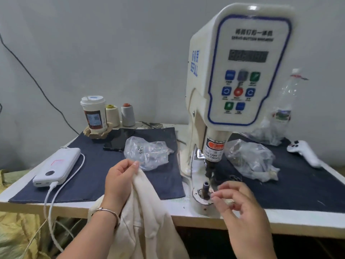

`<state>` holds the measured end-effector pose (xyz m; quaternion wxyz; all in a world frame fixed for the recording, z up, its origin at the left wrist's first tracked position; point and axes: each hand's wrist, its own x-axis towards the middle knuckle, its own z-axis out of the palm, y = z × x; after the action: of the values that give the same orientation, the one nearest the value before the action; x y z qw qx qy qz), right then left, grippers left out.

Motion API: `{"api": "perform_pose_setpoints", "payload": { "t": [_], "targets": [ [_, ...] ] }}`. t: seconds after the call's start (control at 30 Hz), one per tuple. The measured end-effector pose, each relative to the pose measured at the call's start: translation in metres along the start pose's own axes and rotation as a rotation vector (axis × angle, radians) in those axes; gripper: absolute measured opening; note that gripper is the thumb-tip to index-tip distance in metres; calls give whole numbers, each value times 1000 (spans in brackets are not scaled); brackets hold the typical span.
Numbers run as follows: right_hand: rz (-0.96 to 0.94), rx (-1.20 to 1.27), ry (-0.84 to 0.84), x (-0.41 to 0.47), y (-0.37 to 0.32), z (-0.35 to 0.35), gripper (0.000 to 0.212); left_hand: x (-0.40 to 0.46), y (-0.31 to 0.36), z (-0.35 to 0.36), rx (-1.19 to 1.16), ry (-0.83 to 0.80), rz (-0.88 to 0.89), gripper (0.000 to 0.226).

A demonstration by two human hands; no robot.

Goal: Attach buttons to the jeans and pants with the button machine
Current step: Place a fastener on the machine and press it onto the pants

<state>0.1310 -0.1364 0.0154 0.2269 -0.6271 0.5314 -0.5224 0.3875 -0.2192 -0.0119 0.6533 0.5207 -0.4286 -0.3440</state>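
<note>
Your left hand gripped a fold of the cream pants, thumb and fingers pinched on the upper edge, with the rest of the garment hanging off the front of the tabletop toward your lap. Your right hand sat just beside the lower die post of the button machine, fingertips drawn together as if around a small part; the blur hid whether anything was actually between them, so I cannot tell. The step in hand looked like loading the post before bringing cloth over it. To do it well, you needed to seat the piece squarely on the post, then slide the waistband flat across, one layer only, with the mark centred under the upper punch. Your left hand was best kept back on the fabric, clear of the punch line, as the warning label asked. The clear bag left of the machine and the bag to its right lay close enough for refills without shifting the pants.
</note>
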Motion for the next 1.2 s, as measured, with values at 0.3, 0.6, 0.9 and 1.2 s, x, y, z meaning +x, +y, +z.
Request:
{"api": "perform_pose_setpoints", "payload": {
  "t": [0.3, 0.6, 0.9, 1.2],
  "targets": [
    [-68, -128, -29, 47, 22, -18, 16, 2, -6, 2, 38, 11, 24, 30],
    [-124, -132, -94, 57, 24, 2, 21, 3, -6, 0, 36, -8, 43, 32],
    [-164, -205, -101, 59, 24, -2, 21, 0, -1, 0, 44, -6, 51, 36],
    [-156, -213, -110, 61, 24, -5, 9, 0, -3, -1, 74, -9, 29, 34]
  ]
}}
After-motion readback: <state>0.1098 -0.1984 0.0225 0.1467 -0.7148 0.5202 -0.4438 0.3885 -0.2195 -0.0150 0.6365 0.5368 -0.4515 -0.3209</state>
